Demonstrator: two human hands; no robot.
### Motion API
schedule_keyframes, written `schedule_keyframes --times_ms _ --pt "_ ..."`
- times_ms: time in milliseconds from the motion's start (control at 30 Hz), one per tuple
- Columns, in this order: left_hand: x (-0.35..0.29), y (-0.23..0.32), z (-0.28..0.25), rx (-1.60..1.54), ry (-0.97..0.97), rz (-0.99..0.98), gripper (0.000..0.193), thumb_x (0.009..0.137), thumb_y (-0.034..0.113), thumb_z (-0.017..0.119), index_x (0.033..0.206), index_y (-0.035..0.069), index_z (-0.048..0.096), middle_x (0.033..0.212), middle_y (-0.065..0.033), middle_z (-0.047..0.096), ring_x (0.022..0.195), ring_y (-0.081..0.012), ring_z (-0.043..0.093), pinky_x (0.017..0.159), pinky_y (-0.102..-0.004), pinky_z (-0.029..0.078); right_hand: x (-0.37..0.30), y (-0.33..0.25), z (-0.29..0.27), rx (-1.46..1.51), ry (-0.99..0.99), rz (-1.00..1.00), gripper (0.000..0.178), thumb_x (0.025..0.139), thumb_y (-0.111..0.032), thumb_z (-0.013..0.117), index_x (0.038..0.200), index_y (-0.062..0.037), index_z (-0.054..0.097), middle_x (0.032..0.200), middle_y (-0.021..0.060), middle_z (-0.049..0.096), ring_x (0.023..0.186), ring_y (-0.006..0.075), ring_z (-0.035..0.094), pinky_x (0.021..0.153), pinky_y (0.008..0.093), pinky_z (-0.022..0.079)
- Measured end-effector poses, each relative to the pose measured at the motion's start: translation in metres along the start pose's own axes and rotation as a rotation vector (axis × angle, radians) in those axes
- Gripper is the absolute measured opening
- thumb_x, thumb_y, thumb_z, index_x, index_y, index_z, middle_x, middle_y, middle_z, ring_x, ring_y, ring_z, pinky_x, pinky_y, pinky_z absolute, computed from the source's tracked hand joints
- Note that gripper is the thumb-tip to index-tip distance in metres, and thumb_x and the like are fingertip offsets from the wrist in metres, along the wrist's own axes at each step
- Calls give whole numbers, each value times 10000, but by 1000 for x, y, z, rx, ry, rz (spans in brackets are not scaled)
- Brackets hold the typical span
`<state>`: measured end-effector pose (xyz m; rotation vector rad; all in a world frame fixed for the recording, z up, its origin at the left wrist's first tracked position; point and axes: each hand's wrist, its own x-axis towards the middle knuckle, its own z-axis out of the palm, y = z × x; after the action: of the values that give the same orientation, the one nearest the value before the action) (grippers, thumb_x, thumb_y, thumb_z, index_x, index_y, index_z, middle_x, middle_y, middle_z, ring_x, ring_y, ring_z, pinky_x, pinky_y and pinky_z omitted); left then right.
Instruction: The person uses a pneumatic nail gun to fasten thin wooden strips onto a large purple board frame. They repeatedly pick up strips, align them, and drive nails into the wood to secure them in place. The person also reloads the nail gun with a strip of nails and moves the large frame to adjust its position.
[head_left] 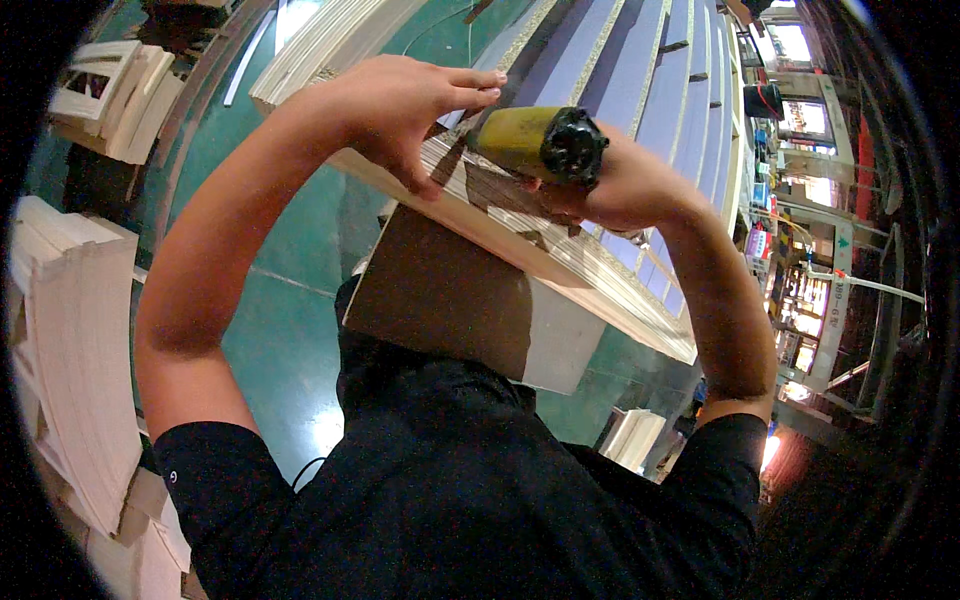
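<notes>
My right hand (640, 185) is wrapped around a yellow power tool or nailer-like tool (513, 135) with a black, tape-like end; its working end is hidden. Below that tool lies a stack of pale wooden strips (600, 275) running slantwise across the view, with dark shadows over it. At the left of the tool, my left hand (400, 105) is over the strips. Its fingers stretch to the right and the thumb stands apart, pointing down near the strips' front edge. No object shows between its fingers.
Long lavender panels with speckled edges (625, 60) stand in a row beyond the strips. A brown board (440, 285) is in front of me. More wooden pieces (75, 340) are stacked at the left, above a green floor (290, 300). Shelving and machinery fill the right side.
</notes>
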<state>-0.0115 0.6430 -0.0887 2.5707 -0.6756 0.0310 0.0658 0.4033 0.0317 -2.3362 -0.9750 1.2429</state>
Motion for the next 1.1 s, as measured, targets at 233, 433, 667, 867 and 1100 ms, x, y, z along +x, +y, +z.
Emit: schedule_keyframes --times_ms 233,433,667,867,1100 --pt "-3 -9 7 0 -29 53 1339 498 595 918 1589 92 326 1679 -140 261 1436 -373 428 1138 -455 411 -125 43 18 8 -105 -218 385 761 -127 754 1112 -26 633 974 157 682 870 276 665 815 396 533" --pt "3 64 7 41 248 -176 739 841 520 788 1401 83 585 1529 -177 492 1397 -385 469 1159 -485 373 -287 178 115 103 -143 -69 512 722 -226 735 1189 -53 618 1083 219 687 1067 436 656 904 489 525" --pt "93 326 213 -1069 419 -15 326 771 -121 560 1022 24 708 959 -95 674 834 -162 663 723 -272 540 -449 416 421 453 470 424 374 772 -197 739 1106 -75 624 1022 211 689 966 408 667 804 429 516" --pt "180 604 380 -1243 -333 282 193 974 54 625 1147 51 709 882 -93 686 796 -163 630 736 -342 516 -530 517 614 713 611 885 457 786 -276 759 1204 -113 670 1054 216 722 1008 416 690 859 482 542" --pt "335 751 371 -1175 -437 947 324 963 93 605 1282 110 663 1060 -138 686 970 -361 643 874 -434 519 -628 672 666 604 398 929 551 761 -376 753 1256 -149 672 1095 211 729 1045 418 693 883 512 552"
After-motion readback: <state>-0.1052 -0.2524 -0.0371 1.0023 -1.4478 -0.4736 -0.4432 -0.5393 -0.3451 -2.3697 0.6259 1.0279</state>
